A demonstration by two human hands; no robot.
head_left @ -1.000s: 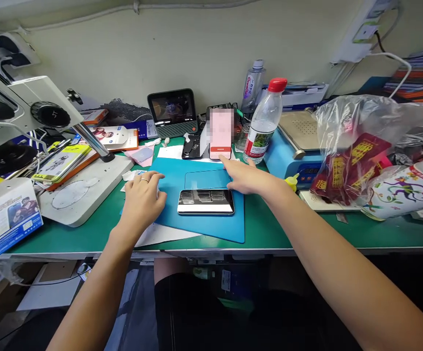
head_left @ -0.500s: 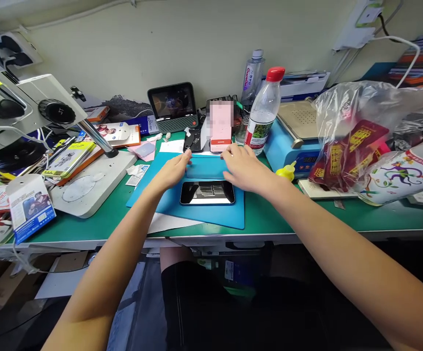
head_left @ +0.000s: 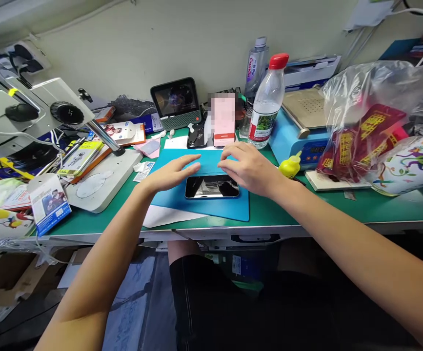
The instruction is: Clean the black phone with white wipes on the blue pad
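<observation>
A smartphone [head_left: 212, 187] with a dark, reflective screen lies flat on a blue mat [head_left: 196, 207]. My left hand [head_left: 172, 173] hovers by the phone's left end, thumb and fingers spread, with nothing visible in it. On the other side, my right hand [head_left: 250, 168] is held over the phone's upper right corner. Its fingers are bent, and a small gap shows between thumb and forefinger. I see nothing held there. Behind the mat, a second phone [head_left: 224, 119] with a pink screen leans upright, its top blurred out. A dark phone-shaped item [head_left: 196, 135] lies beside it.
A microscope stand [head_left: 97, 187] and stacked packets occupy the left. Behind stands a smart display [head_left: 176, 103]. To the right are a red-capped water bottle [head_left: 266, 107], a yellow squeeze bottle [head_left: 290, 166], a blue heating-plate machine [head_left: 288, 141] and a plastic bag [head_left: 365, 83] with red packets.
Both hands have come nearer to me from the mat's far part. The left fingers have spread apart, and the right hand has lifted with its fingers bent. The view has shifted slightly.
</observation>
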